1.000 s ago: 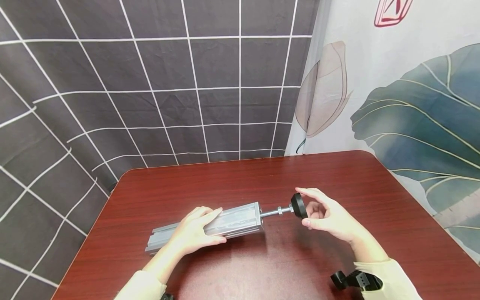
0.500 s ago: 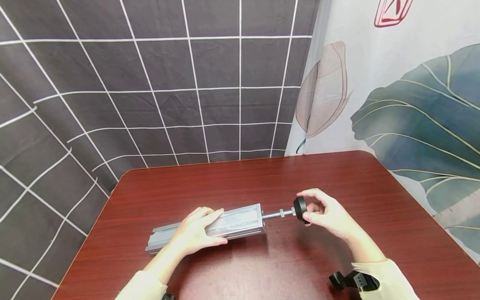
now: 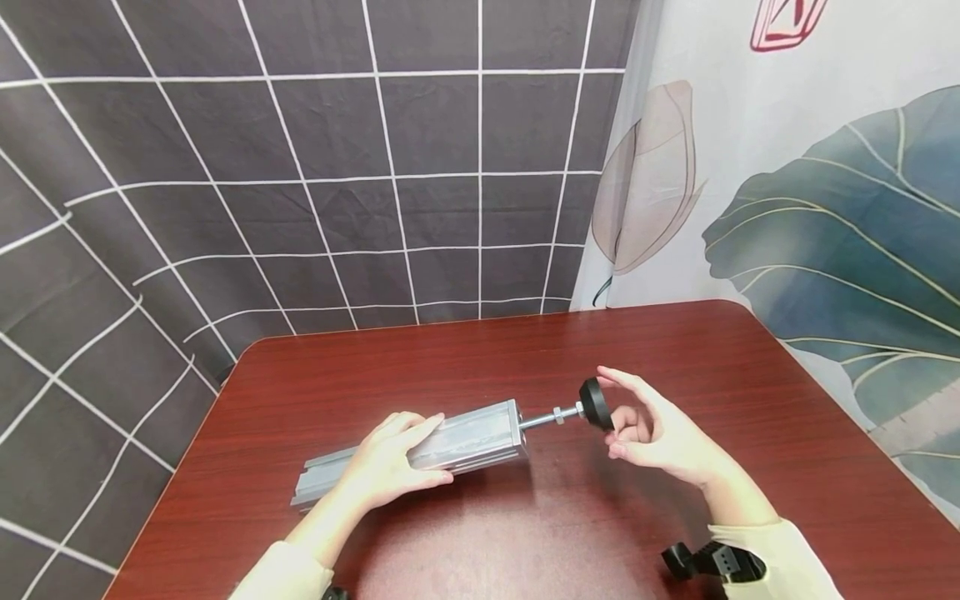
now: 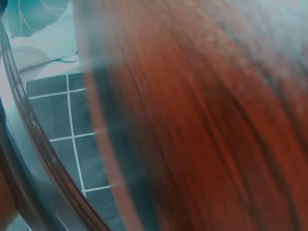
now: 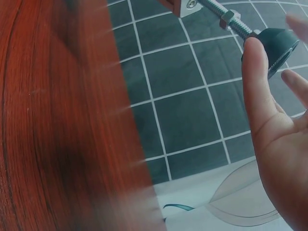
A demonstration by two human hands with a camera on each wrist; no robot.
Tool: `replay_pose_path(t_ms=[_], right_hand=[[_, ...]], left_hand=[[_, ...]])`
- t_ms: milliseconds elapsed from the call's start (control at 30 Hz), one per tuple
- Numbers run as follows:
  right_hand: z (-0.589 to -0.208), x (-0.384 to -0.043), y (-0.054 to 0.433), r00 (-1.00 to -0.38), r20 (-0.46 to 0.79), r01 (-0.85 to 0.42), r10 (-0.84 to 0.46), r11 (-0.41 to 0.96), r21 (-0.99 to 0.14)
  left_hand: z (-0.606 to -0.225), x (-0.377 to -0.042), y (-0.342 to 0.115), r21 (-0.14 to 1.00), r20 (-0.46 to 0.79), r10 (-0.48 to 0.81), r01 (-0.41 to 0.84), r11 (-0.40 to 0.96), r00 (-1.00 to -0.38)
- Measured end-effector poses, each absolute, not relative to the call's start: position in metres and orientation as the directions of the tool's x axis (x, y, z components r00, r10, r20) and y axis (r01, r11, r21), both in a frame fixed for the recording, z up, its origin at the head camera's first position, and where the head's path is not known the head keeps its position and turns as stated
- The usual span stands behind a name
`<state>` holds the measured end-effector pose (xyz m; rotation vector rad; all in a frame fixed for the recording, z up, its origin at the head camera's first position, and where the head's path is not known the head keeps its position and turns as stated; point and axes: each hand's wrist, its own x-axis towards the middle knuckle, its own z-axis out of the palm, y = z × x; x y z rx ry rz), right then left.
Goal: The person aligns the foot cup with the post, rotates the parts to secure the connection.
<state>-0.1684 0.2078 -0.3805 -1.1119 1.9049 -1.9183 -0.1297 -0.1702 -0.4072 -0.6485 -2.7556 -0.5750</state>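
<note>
My left hand (image 3: pixel 390 467) grips a silver aluminium profile (image 3: pixel 468 437), thumb on the near side and fingers over the top. Its right end is raised off the table, and a threaded rod (image 3: pixel 536 421) with a hex nut (image 3: pixel 558 415) sticks out there. On the rod's tip sits a black levelling foot (image 3: pixel 595 404). My right hand (image 3: pixel 660 433) is spread around this foot, index finger near its upper edge and thumb below it. In the right wrist view the thumb overlaps the foot (image 5: pixel 276 45) while the other fingertips stand apart from it.
The reddish-brown table (image 3: pixel 360 375) lies beneath both hands. A dark grid-patterned curtain (image 3: pixel 435 133) hangs behind it, and a white leaf-printed curtain (image 3: pixel 750 150) at the right. A black wrist camera mount (image 3: pixel 712 560) shows at the right sleeve.
Half a second ago my right thumb and fingers pinched the foot; now they are spread off it. The profile's right end and foot have risen slightly. The left hand keeps its grip.
</note>
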Motion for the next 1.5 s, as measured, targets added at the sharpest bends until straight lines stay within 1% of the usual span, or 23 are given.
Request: replay_pose_path(t_ms=[67,133,267,333,467,733,800,1000,1167,1300,1367,1500], right_hand=[[-0.3812,-0.1686,0.2075,-0.688,0.355,-0.348,-0.633,-0.141,-0.927],[-0.3826,-0.1688,0.2074,-0.687,0.372,-0.384,-0.624,-0.123,-0.915],[-0.385,-0.1691,0.2072,-0.717,0.397,-0.469,-0.572,-0.025,-0.883],[-0.3857,-0.1696,0.2072,-0.734,0.401,-0.488,-0.548,0.015,-0.873],[-0.3859,-0.1707,0.2069,-0.757,0.404,-0.486,-0.514,0.029,-0.873],[-0.3843,-0.1702,0.2052,-0.764,0.417,-0.46,-0.492,-0.039,-0.887],[-0.3838,-0.1698,0.2047,-0.765,0.421,-0.47,-0.487,-0.025,-0.882],[-0.3827,-0.1696,0.2036,-0.76,0.433,-0.53,-0.484,0.077,-0.844],[-0.382,-0.1693,0.2063,-0.739,0.418,-0.526,-0.528,0.065,-0.848],[-0.382,-0.1682,0.2082,-0.718,0.401,-0.521,-0.569,0.059,-0.851],[-0.3811,-0.1673,0.2083,-0.721,0.39,-0.516,-0.573,0.067,-0.854],[-0.38,-0.1664,0.2076,-0.746,0.378,-0.5,-0.549,0.087,-0.861]], left_hand=[[-0.407,-0.1295,-0.1705,0.324,0.315,0.365,0.46,0.827,-0.876],[-0.407,-0.129,-0.1706,0.329,0.304,0.361,0.453,0.829,-0.881],[-0.4078,-0.1287,-0.1706,0.333,0.299,0.359,0.449,0.829,-0.884],[-0.4079,-0.1284,-0.1707,0.335,0.305,0.362,0.455,0.825,-0.881],[-0.4085,-0.1285,-0.1706,0.325,0.326,0.379,0.48,0.815,-0.866],[-0.4081,-0.1277,-0.1697,0.31,0.359,0.4,0.512,0.801,-0.843],[-0.4086,-0.1282,-0.1694,0.304,0.361,0.401,0.513,0.803,-0.842],[-0.4096,-0.1286,-0.1694,0.305,0.359,0.407,0.518,0.799,-0.84],[-0.4108,-0.1287,-0.1702,0.312,0.362,0.407,0.52,0.795,-0.839],[-0.4126,-0.1293,-0.1715,0.316,0.347,0.397,0.505,0.803,-0.85],[-0.4128,-0.1293,-0.1719,0.321,0.34,0.393,0.498,0.805,-0.854],[-0.4118,-0.1287,-0.1723,0.325,0.341,0.389,0.496,0.805,-0.856]])
